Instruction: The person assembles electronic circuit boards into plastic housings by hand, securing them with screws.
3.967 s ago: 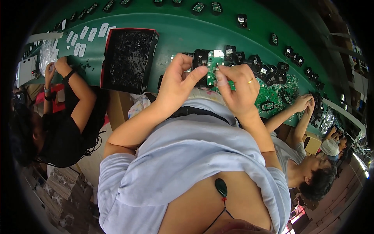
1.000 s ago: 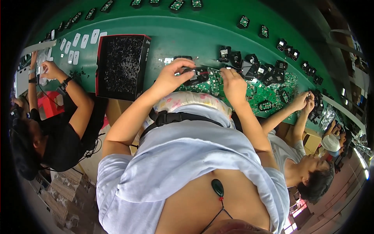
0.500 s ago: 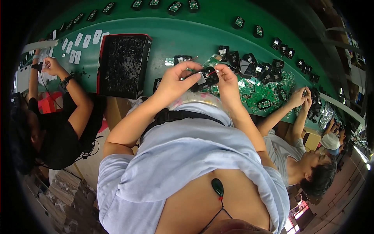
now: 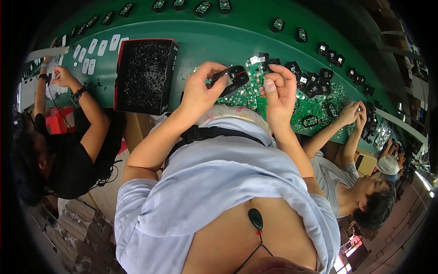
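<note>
My left hand (image 4: 203,91) grips a black plastic housing (image 4: 235,78), tilted above the bench, with a thin red wire visible across it. Just right of the housing a narrow green circuit board (image 4: 254,73) stands on end. The curled fingers of my right hand (image 4: 282,93) meet this board's right edge and appear to pinch it, the index finger bent above the thumb. Whether wires join the board to the housing is too small to make out. Behind and beneath my hands lies a spread of loose green circuit boards (image 4: 315,109).
A black box with red edges (image 4: 173,68), full of small black parts, stands left of my hands. Several black housings (image 4: 312,86) cluster to the right; more line the far green belt (image 4: 246,18). White plates (image 4: 102,45) lie at left. Co-workers' hands (image 4: 353,114) work on both sides.
The circuit board has swung from a slanted position behind the housing to upright beside it. My right hand has moved right, away from the housing, and my left hand has shifted slightly left.
</note>
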Tool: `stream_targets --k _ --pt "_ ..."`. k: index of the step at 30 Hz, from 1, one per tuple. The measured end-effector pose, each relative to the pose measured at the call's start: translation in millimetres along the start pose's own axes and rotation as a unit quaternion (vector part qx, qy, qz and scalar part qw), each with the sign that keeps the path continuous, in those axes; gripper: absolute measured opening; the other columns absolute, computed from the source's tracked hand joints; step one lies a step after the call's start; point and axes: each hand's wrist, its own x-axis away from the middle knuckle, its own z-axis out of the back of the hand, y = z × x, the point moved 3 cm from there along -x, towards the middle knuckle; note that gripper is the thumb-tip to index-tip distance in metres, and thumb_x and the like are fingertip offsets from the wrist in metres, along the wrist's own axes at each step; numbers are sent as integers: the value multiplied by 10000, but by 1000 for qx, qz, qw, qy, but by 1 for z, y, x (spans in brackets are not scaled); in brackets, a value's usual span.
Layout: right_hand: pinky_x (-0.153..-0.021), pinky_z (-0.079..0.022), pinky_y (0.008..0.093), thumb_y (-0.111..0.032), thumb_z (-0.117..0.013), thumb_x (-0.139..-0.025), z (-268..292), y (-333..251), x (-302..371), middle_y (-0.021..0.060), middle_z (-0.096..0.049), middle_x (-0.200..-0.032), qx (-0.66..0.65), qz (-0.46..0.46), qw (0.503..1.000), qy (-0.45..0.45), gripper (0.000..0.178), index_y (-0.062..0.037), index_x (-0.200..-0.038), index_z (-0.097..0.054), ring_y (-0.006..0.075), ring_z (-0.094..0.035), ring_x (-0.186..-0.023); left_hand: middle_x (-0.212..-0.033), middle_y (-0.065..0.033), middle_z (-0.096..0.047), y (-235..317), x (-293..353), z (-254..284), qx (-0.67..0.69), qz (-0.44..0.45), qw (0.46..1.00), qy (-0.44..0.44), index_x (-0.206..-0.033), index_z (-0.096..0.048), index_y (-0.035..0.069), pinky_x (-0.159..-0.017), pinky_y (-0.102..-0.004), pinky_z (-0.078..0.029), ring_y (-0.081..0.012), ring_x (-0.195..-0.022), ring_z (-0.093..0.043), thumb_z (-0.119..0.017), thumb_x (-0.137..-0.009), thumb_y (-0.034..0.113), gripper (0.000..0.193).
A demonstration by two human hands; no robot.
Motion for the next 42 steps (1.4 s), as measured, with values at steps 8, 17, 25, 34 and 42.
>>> stream_targets --k 8,17,25,34,42 --pt "-642 -387 185 -78 -504 -883 0 3 -1 32 -529 -803 59 38 997 -26 260 -13 -1119 -416 69 -466 -701 -800 -65 -606 -3 0 0 13 -5 1000 -3 -927 -583 21 -567 -259 -467 -124 -696 -565 -599 -759 81 179" --pt "-675 -424 215 -63 -500 -881 0 9 4 70 -557 -812 167 80 982 -41 250 15 -1105 -423 101 -524 -725 -872 -71 -602 -1 3 -7 164 36 984 -55 -999 -536 0 -670 -250 -476 -116 -766 -574 -602 -819 120 227" --pt "-599 -425 240 -77 -610 -805 -7 -13 4 74 -545 -774 299 120 946 -23 233 -26 -1025 -554 140 -526 -671 -907 -49 -569 13 4 -17 170 61 981 -65 -1046 -499 6 -572 -197 -479 -70 -765 -542 -582 -854 149 253" --pt "-585 -427 294 -67 -634 -758 -10 -22 -1 79 -551 -752 299 211 930 -23 107 -30 -858 -626 211 -527 -700 -959 -33 -547 27 4 -18 90 -4 995 -35 -1054 -515 63 -496 -176 -449 -42 -726 -518 -596 -819 88 250" --pt "-554 -412 323 -71 -638 -687 -20 -55 -13 42 -504 -736 524 314 786 -95 105 -54 -752 -557 221 -508 -670 -921 -53 -546 55 10 -8 -109 -294 946 86 -870 -660 123 -495 -247 -430 -144 -582 -523 -662 -678 10 223"
